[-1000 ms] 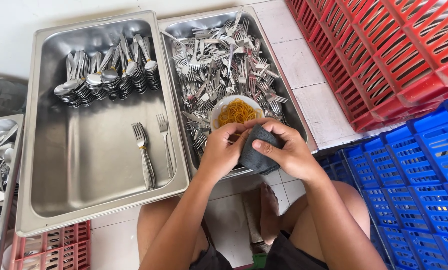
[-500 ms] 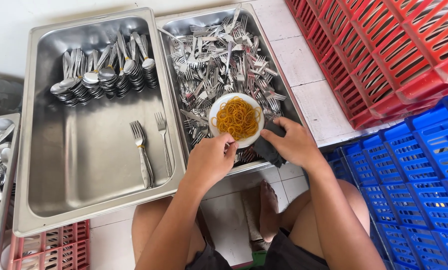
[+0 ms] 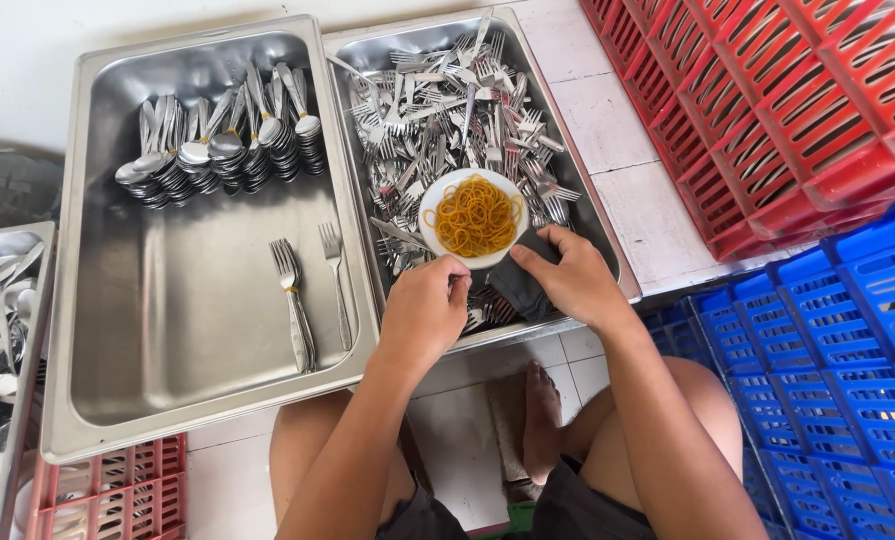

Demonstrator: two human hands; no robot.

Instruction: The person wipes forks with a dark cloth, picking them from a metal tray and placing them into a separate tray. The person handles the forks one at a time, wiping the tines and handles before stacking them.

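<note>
Beside the rubber-band bowl (image 3: 473,215), both hands, right hand (image 3: 570,280) on dark cloth (image 3: 517,287)

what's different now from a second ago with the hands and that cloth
The hands have parted: both held the dark cloth together; now only the right hand holds it, while the left hand rests by the bowl of rubber bands, now uncovered. Trays and cutlery unchanged.

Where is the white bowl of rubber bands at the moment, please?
In the head view, the white bowl of rubber bands sits on the loose forks in the right-hand steel tray, just beyond the left hand and right hand.
</note>
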